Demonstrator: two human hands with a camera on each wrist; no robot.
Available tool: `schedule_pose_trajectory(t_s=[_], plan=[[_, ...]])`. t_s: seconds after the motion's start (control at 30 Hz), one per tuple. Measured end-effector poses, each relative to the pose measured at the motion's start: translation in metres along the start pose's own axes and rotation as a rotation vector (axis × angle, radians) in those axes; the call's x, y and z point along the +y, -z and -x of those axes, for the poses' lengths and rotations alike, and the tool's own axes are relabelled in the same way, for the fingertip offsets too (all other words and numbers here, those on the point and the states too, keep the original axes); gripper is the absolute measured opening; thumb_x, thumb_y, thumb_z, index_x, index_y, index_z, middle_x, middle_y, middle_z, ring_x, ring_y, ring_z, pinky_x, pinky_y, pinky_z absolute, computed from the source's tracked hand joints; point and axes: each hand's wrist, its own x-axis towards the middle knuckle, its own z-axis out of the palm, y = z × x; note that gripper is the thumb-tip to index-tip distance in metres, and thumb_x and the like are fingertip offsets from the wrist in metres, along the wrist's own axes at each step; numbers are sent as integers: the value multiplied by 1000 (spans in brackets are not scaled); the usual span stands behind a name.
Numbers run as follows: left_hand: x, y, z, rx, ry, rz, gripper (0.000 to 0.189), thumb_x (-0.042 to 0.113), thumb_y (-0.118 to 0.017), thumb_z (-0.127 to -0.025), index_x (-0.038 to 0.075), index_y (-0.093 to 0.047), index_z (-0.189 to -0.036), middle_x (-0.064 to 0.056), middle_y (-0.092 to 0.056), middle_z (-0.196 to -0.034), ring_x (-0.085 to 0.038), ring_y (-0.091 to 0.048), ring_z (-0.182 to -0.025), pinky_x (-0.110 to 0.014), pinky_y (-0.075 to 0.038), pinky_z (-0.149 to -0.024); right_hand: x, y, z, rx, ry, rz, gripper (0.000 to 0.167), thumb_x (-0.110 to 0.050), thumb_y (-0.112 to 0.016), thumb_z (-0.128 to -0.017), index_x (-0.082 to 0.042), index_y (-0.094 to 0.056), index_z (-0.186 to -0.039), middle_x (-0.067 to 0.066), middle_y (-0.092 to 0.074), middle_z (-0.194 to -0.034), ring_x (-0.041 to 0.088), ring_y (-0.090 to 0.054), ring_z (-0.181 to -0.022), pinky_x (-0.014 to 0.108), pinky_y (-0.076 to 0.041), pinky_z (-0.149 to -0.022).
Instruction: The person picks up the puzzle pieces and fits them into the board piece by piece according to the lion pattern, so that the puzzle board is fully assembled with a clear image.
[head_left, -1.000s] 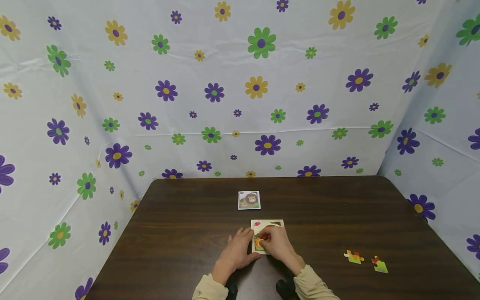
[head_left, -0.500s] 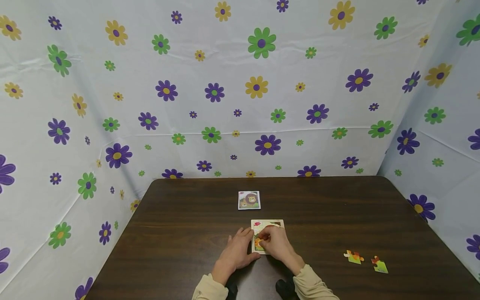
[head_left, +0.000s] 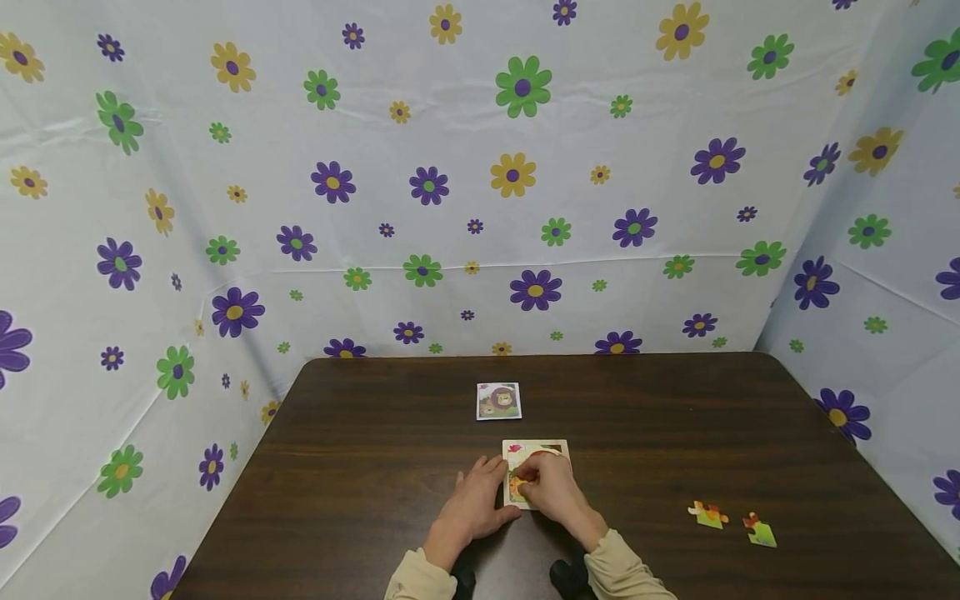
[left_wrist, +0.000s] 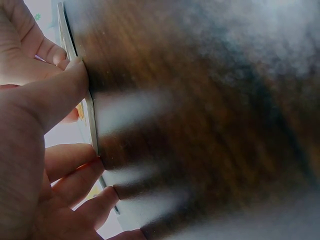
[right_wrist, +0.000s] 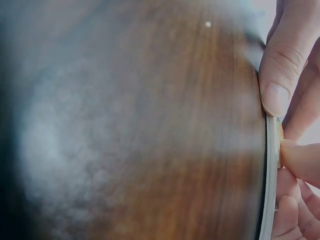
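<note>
A square, pale-rimmed puzzle board (head_left: 536, 442) lies on the dark table, partly filled with picture. My left hand (head_left: 471, 502) rests at its left side, fingers extended along that edge and thumb at the near edge. Over the board, my right hand (head_left: 557, 490) pinches an orange and yellow jigsaw piece (head_left: 517, 485) low against it; the hand covers much of the board. Edge-on in the right wrist view, the piece (right_wrist: 281, 131) shows as a thin orange strip between the fingers. Two loose jigsaw pieces, one (head_left: 708, 514) orange and green, another (head_left: 761, 531) mostly green, lie off to the right.
Behind the board lies a square card (head_left: 498, 402) with a lion picture. The brown wooden table (head_left: 360, 433) ends against a white flowered cloth (head_left: 450, 225) at the back and sides. Dark rounded objects (head_left: 570, 577) show under the wrists.
Almost nothing differs. Both hands keep their places at the board, with only a very slight shift of the right hand; the loose pieces and card lie as before.
</note>
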Motion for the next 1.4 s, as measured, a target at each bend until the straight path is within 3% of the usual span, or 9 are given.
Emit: schedule_pose_trajectory(t_s=[0.27,0.5,0.83,1.13,1.4], plan=[[1,-1,0,-9,7,7,66,38,-76,-80,4,-55,-132,-13,-52,-138,-39,-42,-131,-69,-35,-94,-1,2,2,-12,5,12,10,5,-77,-68,-2,-74,-74,1,-65,-67,5,-49,-59,21,-42,-53],[1,0,0,-20,11,12,65,38,-76,-81,4,-54,-132,-13,-51,-138,-38,-41,-131,-69,-34,-94,4,6,1,-9,67,-36,13,7,-75,-70,-2,-75,-79,1,-65,-72,6,-54,-62,22,-45,-56],[0,0,-1,-17,15,2,66,38,-75,-81,5,-54,-133,-13,-51,-138,-38,-41,-131,-69,-34,-94,12,9,-2,-151,86,-86,18,4,-77,-73,-5,-77,-89,2,-72,-80,2,-52,-66,21,-46,-59],[1,0,-1,-16,10,-6,66,39,-76,-80,4,-54,-132,-13,-52,-138,-38,-42,-131,-69,-35,-94,12,9,-3,-146,119,-76,18,3,-79,-72,-6,-78,-87,1,-73,-80,1,-53,-68,22,-47,-61],[3,3,0,-14,10,3,66,38,-77,-79,4,-55,-132,-13,-52,-137,-39,-42,-130,-69,-34,-94,14,9,-4,-161,90,-71,17,0,-80,-73,-8,-79,-88,-1,-73,-82,1,-55,-70,22,-49,-63]])
